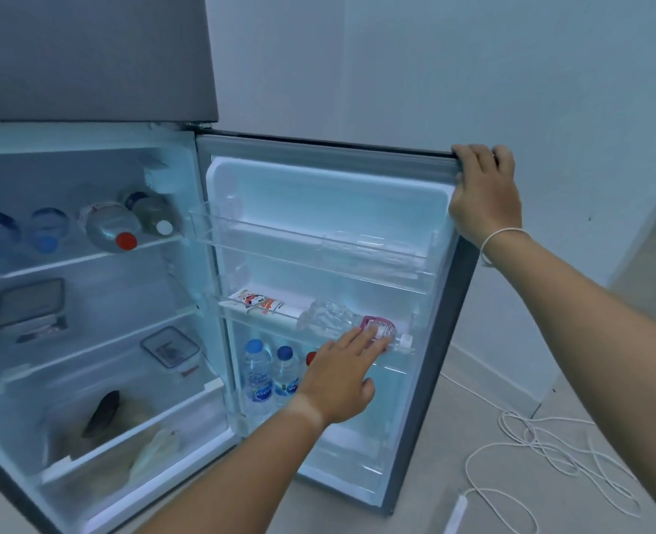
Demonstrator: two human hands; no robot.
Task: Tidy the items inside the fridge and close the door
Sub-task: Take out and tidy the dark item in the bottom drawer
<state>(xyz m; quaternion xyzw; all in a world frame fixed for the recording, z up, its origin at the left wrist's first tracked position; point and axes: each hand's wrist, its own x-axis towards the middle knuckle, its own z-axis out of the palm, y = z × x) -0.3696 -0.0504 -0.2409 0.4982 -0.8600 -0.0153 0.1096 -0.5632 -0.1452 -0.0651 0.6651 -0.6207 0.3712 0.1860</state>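
The fridge door (357, 148) stands wide open. My right hand (484, 194) grips its top outer corner. My left hand (342, 375) reaches into the door, its fingertips touching a clear bottle with a pink label (342, 321) that lies on its side in the middle door rack. A white tube (268, 304) lies beside that bottle. Upright water bottles (259, 375) stand in the bottom door rack. On the fridge's top shelf (87, 260) several bottles (110, 229) lie on their sides.
Two lidded containers (29, 306) (170, 346) sit on the lower shelves. The crisper drawer (126, 433) holds a dark item and bagged food. The top door rack (318, 244) holds nothing. A white cable (550, 456) lies coiled on the floor at right, near the wall.
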